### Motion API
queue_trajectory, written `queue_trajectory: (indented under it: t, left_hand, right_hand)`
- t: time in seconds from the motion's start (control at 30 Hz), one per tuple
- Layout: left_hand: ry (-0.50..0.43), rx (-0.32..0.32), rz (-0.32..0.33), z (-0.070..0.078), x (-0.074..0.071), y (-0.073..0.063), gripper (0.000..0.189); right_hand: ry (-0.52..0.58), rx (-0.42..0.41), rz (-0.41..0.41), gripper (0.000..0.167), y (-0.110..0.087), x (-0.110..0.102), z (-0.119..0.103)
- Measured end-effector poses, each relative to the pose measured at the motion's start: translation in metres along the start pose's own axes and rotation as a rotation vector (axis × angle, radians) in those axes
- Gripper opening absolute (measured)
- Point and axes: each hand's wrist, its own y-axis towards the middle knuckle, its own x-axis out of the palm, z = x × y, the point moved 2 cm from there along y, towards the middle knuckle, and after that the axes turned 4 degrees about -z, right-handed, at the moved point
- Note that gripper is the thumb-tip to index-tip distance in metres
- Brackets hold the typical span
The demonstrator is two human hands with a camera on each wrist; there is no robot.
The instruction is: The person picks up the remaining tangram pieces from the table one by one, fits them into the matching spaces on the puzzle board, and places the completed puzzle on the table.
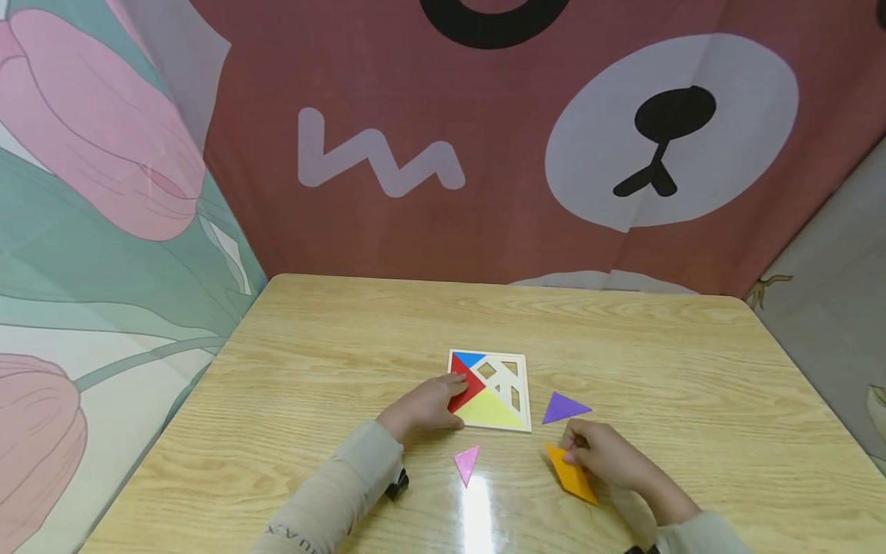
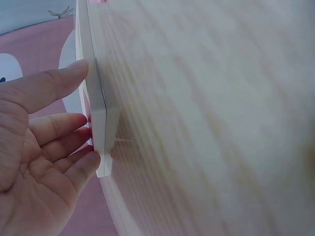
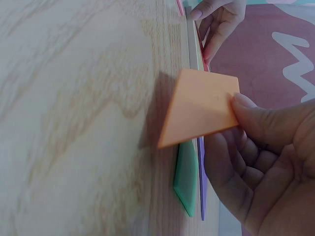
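My left hand rests on the left side of a white tangram board, fingers over its red triangle and thumb at its near-left corner. Blue and yellow triangles also lie in the board; cut-outs show bare on its right side. My right hand pinches an orange four-sided tangram piece by one edge, tilted above the table. Just beyond that hand lies a purple triangle. A green piece shows behind the orange one in the right wrist view; the head view hides it.
On the wooden table, a pink triangle lies in front of the board, between my arms. Behind the table hangs a brown curtain with a cartoon face; a floral curtain hangs on the left.
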Motion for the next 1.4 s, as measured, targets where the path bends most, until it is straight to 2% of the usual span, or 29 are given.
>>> queue_trajectory:
  t: [0.4,0.67,0.93,1.4]
  left_hand:
    - [0.024,0.008,0.003,-0.001,0.000,0.002,0.064]
    - [0.008,0.002,-0.002,-0.002,0.001,0.002,0.065]
    - [0.008,-0.016,-0.007,-0.002,0.003,0.004,0.065]
    - [0.013,-0.008,-0.001,-0.005,0.003,0.005,0.065]
  right_hand:
    - [0.057,0.032,0.081,0.007,0.011,0.003,-0.001]
    - [0.160,0.054,0.100,0.009,0.019,0.005,-0.001]
    - [0.170,0.069,0.153,0.006,0.027,0.006,-0.002]
    - [0.170,0.066,0.202,0.005,0.038,0.003,-0.002]
